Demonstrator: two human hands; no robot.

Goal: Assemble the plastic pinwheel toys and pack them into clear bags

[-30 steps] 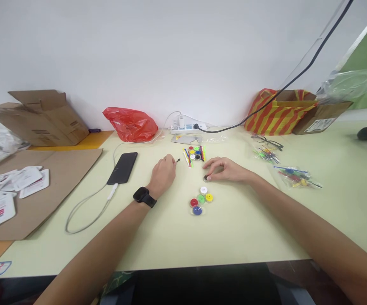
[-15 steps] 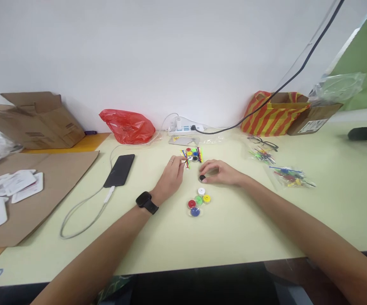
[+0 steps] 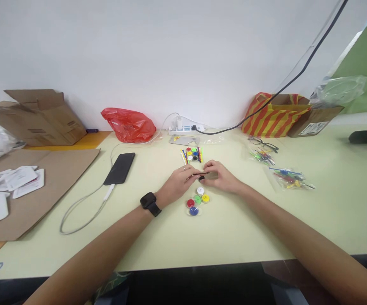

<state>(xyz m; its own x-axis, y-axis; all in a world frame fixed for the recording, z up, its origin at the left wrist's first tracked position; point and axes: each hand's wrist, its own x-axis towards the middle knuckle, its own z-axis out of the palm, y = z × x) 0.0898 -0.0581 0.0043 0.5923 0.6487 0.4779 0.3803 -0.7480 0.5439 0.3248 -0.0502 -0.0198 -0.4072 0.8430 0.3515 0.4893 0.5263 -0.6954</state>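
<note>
My left hand, with a black watch on its wrist, pinches a thin black stick whose tip points right. My right hand is closed on a small black disc, and the stick's tip meets the disc between the two hands. Just in front of them lies a cluster of small round discs in white, green, yellow, red and blue. Behind the hands lies another group of coloured discs and sticks.
A black phone on a white cable lies to the left, beside flat cardboard with white packets. A red bag, a power strip, a striped bag, glasses and plastic bags of coloured sticks sit behind and right.
My left hand has moved right and nearer with the black stick, meeting the black disc in my right hand. The right hand has shifted slightly left toward it.
</note>
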